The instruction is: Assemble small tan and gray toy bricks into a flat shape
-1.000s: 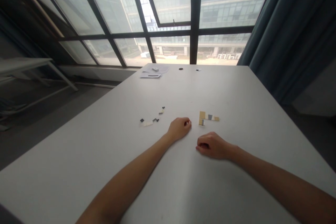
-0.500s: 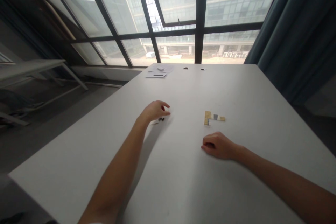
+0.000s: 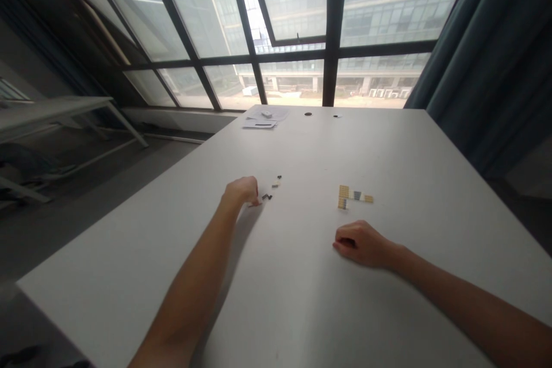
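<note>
My left hand (image 3: 242, 190) is at the left middle of the white table, fingers pinched together and pointing down. Its fingertips touch a small thin piece on the tabletop, too hidden to name. Just right of it lie small dark pieces (image 3: 267, 197) and, farther back, a short pale strip with dark ends (image 3: 276, 182). My right hand (image 3: 361, 243) rests on the table, loosely curled into a fist with nothing visible in it. Beyond it lies a flat arrangement of small yellow, grey and white blocks (image 3: 344, 192), with an arm reaching right.
Papers (image 3: 259, 124) with a small white object (image 3: 266, 114) on them lie at the table's far left. Two round dark holes (image 3: 307, 114) are near the far edge. Windows stand behind, a blue curtain (image 3: 478, 69) hangs right, and another table (image 3: 56, 106) is left.
My left hand has moved left and toward me, its fingers going from apart to pinched, uncovering the pale strip. My right hand stays in place. The view has shifted slightly.
</note>
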The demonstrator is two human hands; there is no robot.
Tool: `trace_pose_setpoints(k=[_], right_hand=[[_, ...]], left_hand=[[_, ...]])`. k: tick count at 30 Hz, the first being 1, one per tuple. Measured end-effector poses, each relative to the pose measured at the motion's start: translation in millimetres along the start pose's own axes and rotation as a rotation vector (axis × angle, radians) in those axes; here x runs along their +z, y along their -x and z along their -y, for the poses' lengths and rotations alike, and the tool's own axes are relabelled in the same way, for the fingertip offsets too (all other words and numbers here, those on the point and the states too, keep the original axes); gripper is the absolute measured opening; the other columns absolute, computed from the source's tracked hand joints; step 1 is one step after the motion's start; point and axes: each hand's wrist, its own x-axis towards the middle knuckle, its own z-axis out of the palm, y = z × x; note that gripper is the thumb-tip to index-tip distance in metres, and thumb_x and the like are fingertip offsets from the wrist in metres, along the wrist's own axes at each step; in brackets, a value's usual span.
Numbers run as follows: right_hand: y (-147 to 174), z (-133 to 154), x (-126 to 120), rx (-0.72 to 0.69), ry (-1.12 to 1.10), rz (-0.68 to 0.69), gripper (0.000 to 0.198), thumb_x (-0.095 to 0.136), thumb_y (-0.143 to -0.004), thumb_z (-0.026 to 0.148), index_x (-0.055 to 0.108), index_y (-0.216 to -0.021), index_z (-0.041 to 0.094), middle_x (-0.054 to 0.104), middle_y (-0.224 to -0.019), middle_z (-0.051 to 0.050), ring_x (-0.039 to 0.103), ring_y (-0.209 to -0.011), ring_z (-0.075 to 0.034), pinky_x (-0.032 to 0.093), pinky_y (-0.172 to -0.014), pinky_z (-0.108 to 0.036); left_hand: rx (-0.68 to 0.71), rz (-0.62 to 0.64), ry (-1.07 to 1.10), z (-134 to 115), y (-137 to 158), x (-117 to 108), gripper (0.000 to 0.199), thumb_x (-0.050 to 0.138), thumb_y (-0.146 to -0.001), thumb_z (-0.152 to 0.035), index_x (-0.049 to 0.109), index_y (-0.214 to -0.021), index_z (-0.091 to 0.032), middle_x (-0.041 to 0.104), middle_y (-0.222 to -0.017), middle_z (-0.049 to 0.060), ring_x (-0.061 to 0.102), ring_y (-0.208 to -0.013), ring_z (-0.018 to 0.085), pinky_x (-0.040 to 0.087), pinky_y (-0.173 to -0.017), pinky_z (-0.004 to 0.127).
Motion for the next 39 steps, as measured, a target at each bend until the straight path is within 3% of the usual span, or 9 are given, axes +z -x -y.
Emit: trace_pose_setpoints(k=[12,19,22,25,29,33,39], right_hand=[[0,0,0,0.015,0.001,0.015,0.027,0.055,-0.089,0.024,0.049,-0.064,0.019,0.048,-0.059,0.004,0.038,-0.056,-0.009,0.026,-0.058,-0.024],[0,-1,2,-0.009,0.004,-0.006,0.025,0.057,-0.088,0.023,0.054,-0.064,0.018,0.05,-0.058,0.003,0.039,-0.055,-0.009,0.027,-0.057,-0.024],[-2,0,2,-0.043,-0.036,-0.072,0.017,0.056,-0.089,0.021,0.063,-0.074,0.018,0.056,-0.062,0.002,0.044,-0.056,-0.009,0.032,-0.058,-0.023],[-4,-2,1,-0.031,-0.054,-0.255,0.012,0.057,-0.09,0.022,0.068,-0.091,0.019,0.061,-0.067,0.001,0.049,-0.057,-0.01,0.037,-0.059,-0.023],[-6,-4,0,0.055,0.021,-0.459,0.018,0.065,-0.088,0.027,0.067,-0.105,0.02,0.065,-0.079,-0.001,0.053,-0.061,-0.011,0.04,-0.058,-0.023],[-6,-2,-2,0.124,0.083,-0.475,0.033,0.073,-0.083,0.029,0.064,-0.113,0.022,0.068,-0.093,-0.003,0.059,-0.068,-0.014,0.043,-0.062,-0.025],[-7,-2,1,0.117,0.112,-0.463,0.029,0.075,-0.083,0.029,0.065,-0.109,0.022,0.07,-0.097,-0.004,0.066,-0.082,-0.018,0.049,-0.072,-0.027]], left_hand=[[0.032,-0.039,-0.072,-3,-5,13,0.039,0.079,-0.06,-0.028,0.077,-0.096,-0.013,0.075,-0.1,0.018,0.071,-0.092,0.029,0.054,-0.071,0.03],[0.181,-0.02,0.104,-8,14,-3,0.022,0.07,-0.062,-0.024,0.077,-0.08,-0.014,0.075,-0.079,0.008,0.067,-0.071,0.019,0.043,-0.056,0.025],[0.329,-0.049,0.253,-23,22,-2,0.017,0.069,-0.062,-0.025,0.077,-0.074,-0.016,0.07,-0.068,0.003,0.062,-0.065,0.017,0.039,-0.055,0.025],[0.499,-0.019,0.423,-51,29,9,0.016,0.07,-0.062,-0.028,0.076,-0.071,-0.017,0.066,-0.063,0.0,0.057,-0.062,0.015,0.037,-0.055,0.025],[0.622,0.073,0.684,-94,41,32,0.022,0.072,-0.065,-0.035,0.076,-0.076,-0.016,0.061,-0.062,-0.002,0.049,-0.058,0.011,0.033,-0.054,0.025],[0.617,0.223,0.903,-122,50,50,0.03,0.076,-0.065,-0.042,0.074,-0.079,-0.015,0.056,-0.062,-0.003,0.043,-0.056,0.009,0.029,-0.051,0.024],[0.576,0.364,1.046,-130,51,61,0.041,0.083,-0.061,-0.049,0.068,-0.078,-0.015,0.05,-0.06,-0.005,0.036,-0.051,0.007,0.021,-0.047,0.024]])
